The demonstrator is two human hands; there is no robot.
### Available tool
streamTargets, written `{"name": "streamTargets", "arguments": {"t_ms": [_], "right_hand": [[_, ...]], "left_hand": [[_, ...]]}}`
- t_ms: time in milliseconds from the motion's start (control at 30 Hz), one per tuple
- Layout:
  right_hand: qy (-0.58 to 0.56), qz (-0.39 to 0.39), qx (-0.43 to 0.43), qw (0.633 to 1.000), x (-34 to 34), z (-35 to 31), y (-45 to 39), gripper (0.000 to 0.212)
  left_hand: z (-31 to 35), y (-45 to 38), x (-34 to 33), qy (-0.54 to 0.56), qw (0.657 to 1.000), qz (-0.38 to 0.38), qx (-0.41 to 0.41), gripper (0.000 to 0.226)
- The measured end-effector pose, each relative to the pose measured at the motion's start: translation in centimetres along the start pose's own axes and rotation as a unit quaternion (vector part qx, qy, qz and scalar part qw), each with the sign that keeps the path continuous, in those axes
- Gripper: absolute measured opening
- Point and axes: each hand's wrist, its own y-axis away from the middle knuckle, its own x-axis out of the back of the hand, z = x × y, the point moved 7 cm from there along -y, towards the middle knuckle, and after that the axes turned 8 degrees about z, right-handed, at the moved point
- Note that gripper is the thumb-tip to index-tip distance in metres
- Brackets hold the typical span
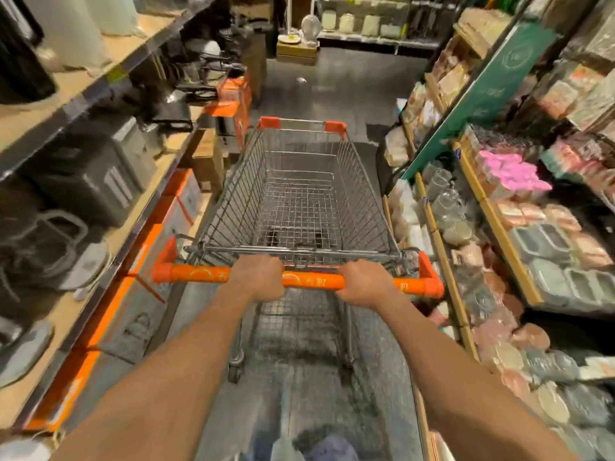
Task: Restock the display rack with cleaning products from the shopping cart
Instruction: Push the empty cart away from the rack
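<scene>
A wire shopping cart (pixel 299 181) with orange corner caps stands in the aisle straight ahead of me. Its basket holds nothing that I can see. My left hand (pixel 258 276) grips the orange cart handle (pixel 312 280) left of centre. My right hand (pixel 364 282) grips the same handle right of centre. Both arms stretch forward from the bottom of the view. No cleaning products show in the cart.
Wooden shelves (pixel 100 78) on the left carry dark appliances and orange-trimmed boxes (pixel 139 267). Shelves on the right (pixel 499 227) hold packaged containers, glass jars and pink items. The dark aisle floor (pixel 332 88) runs ahead to a back shelf with a small box stack (pixel 296 49).
</scene>
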Motion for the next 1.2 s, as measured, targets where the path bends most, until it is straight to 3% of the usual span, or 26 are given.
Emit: {"name": "streamTargets", "arguments": {"t_ms": [233,500,900,1200], "right_hand": [[0.013,0.033,-0.001,0.999,4.5,7.4,-16.7,0.023],[0.001,0.047,0.014,0.999,9.9,14.7,-35.6,0.022],[0.011,0.054,0.005,0.998,16.5,24.0,-59.5,0.019],[0.01,0.044,-0.007,0.999,20.9,29.2,-74.7,0.015]], "left_hand": [[-4.1,-18.3,2.9,-0.005,1.0,0.011,-0.005,0.019],[-9.1,-38.4,7.0,-0.033,0.999,0.006,0.003,0.024],[-15.5,-62.9,11.5,0.0,1.0,0.005,0.011,0.014],[-20.3,-78.9,14.1,-0.008,1.0,-0.004,0.002,0.023]]}}
